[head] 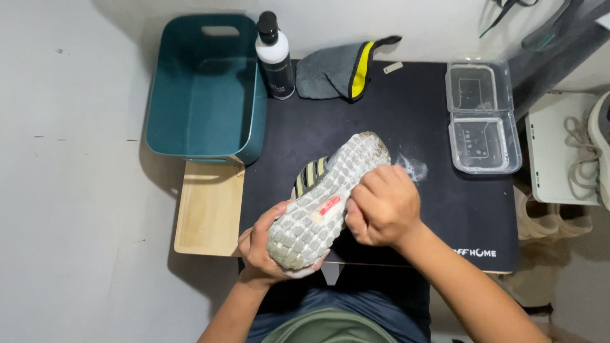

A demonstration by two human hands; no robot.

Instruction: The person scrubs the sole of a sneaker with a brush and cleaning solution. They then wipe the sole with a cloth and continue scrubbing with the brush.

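Note:
A sneaker (330, 190) with a grey-white knobbly sole and a small red mark is turned sole-up over a black mat (413, 114). My left hand (264, 248) grips its heel end from below. My right hand (381, 206) is closed into a fist against the sole's right edge; whatever it holds is hidden inside the fingers. Yellow and black stripes of the upper show at the shoe's left side. A patch of white foam (412, 166) lies on the mat just beyond my right hand.
A teal plastic bin (206, 89) stands at the back left, on a wooden board (210, 206). Beside it are a black-and-white bottle (275, 57), a grey cloth with a yellow edge (337, 73) and a clear hinged box (481, 117). Another laced shoe (594, 149) lies far right.

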